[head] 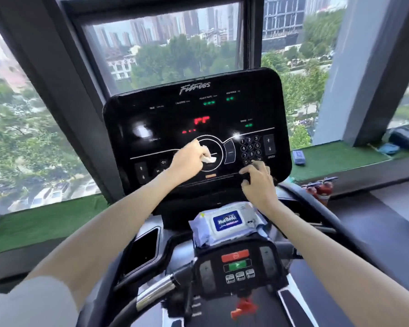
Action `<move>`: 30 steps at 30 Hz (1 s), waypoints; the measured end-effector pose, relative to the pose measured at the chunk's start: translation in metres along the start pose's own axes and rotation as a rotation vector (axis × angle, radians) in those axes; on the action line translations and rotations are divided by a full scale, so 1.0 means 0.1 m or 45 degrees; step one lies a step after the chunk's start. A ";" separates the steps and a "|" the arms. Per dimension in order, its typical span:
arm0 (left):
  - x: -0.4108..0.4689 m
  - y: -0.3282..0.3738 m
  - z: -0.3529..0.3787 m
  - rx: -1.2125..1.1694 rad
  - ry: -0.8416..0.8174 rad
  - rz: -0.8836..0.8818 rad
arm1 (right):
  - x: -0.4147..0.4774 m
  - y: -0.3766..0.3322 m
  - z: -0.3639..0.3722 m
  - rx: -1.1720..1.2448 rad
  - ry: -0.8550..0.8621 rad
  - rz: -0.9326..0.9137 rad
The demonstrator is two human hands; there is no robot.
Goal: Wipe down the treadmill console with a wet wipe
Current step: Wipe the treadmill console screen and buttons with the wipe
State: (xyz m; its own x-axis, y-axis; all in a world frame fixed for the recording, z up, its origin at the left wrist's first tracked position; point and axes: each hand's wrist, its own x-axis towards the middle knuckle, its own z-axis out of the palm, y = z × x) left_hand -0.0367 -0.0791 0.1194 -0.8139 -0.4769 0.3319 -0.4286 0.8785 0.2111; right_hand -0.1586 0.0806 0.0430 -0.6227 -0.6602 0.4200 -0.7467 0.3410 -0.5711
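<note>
**A:** Where's the wet wipe (209, 159)?

**B:** It's folded small and pinched in the curled fingers of the left hand (187, 159), pressed onto the round centre dial of the console (194, 90).

**A:** And the right hand (257, 182)?

**B:** It holds nothing. Its bent fingertips rest on the console's lower edge, just under the keypad (250, 147).

**A:** What could go wrong?

**B:** The display is lit. I'd judge a firm press from the wipe or those fingertips could trigger a key, and moisture could seep around the buttons.

A small blue box (298, 157) lies on the green turf ledge (335, 159); red fire extinguishers (321, 188) near its front edge
</note>
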 end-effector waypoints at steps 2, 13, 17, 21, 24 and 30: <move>0.09 0.24 0.10 -0.137 -0.046 0.044 | -0.10 0.06 -0.18 0.107 -0.016 0.113; -0.20 1.77 0.65 -0.843 -0.335 0.105 | -0.78 0.68 -1.01 0.134 0.011 0.455; -0.52 1.62 0.78 -1.228 -0.371 -0.235 | -0.87 0.39 -0.91 0.381 -0.070 0.503; -0.86 1.22 0.67 -1.491 -0.375 -0.476 | -0.89 0.12 -0.63 0.491 -0.146 0.549; -1.03 0.87 0.56 -1.641 -0.395 -0.525 | -0.84 -0.11 -0.35 0.548 -0.175 0.515; -0.85 0.00 0.35 -0.925 0.192 -0.623 | -0.58 -0.45 0.21 0.474 -0.287 0.393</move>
State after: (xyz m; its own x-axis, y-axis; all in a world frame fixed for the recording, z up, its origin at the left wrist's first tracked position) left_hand 0.0186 -0.0379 0.0587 -0.5225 -0.8378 0.1585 -0.3180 0.3640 0.8754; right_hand -0.0836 0.0895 0.0299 -0.7040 -0.7081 0.0547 -0.3779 0.3083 -0.8730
